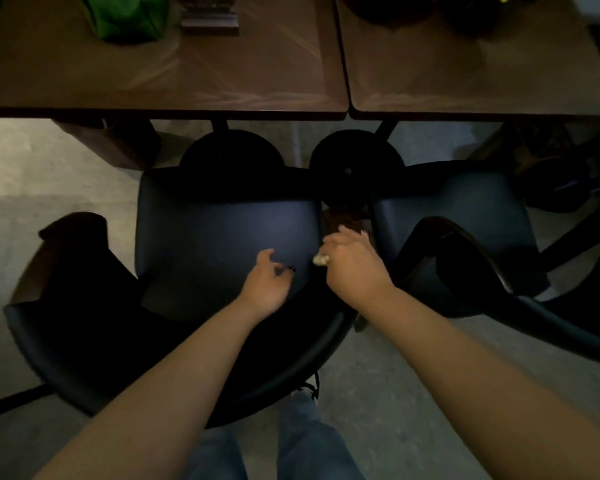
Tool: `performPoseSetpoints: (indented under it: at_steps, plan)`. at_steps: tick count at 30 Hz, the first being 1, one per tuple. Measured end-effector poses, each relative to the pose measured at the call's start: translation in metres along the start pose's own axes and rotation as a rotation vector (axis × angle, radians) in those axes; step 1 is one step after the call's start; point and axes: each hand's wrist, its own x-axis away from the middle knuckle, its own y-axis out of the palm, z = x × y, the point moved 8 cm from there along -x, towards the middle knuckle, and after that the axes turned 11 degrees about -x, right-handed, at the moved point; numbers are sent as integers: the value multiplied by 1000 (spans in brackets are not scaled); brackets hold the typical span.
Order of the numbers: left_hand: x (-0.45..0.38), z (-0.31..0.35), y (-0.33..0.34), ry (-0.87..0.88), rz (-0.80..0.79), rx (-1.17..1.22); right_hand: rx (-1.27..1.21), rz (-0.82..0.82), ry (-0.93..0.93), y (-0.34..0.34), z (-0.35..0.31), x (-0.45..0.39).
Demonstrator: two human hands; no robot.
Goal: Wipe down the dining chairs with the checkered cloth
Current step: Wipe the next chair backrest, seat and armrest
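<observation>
Fingers [352, 237] of right hand [354, 268] curl shut around pale wad, likely checkered cloth [321, 259], pattern too dim to confirm; I judge it bunched for firm wiping grip. Left hand [267, 282] at 9 o'clock of it, fingers loosely curled, thumb apart, gripping nothing, hovering over near chair seat [222, 244], perhaps to steady. Cloth sits at seat's 3 o'clock edge. Second chair [465, 209] further at 2 o'clock. Tables [222, 81] far, 12 o'clock.
</observation>
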Motion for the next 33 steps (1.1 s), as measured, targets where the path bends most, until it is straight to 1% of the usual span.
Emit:
performPoseSetpoints:
  at_steps: [3,5,7,8,10,11,12,17,22,24,27,29,33]
  plan:
    - [-11,-6,37,-81,-29,123,-202,65,64,0,12,-15]
    - [-19,-19,51,-135,-27,215,-278,96,73,4,17,-21]
    - [-26,-34,55,-218,-54,213,-349,155,69,6,24,-25]
    - [-29,-42,59,-250,-102,192,-407,198,84,5,30,-26]
    - [-29,-53,70,-266,-283,150,-541,260,164,2,44,-27]
    - [-26,-55,75,-252,-369,143,-585,266,204,2,50,-28]
    - [-25,-55,78,-230,-411,126,-606,261,229,3,53,-30]
    - [-24,-41,74,-148,-357,64,-614,234,209,-1,53,-31]
    - [3,-46,83,-168,-378,-62,-636,225,226,6,56,3]
    - [19,-53,93,-207,-410,-68,-631,214,240,14,60,22]
    - [45,-64,111,-309,-454,-43,-655,205,239,23,67,49]
    - [62,-68,126,-372,-512,-29,-655,210,233,27,72,66]
    - [86,-69,152,-442,-555,34,-627,223,220,31,87,89]
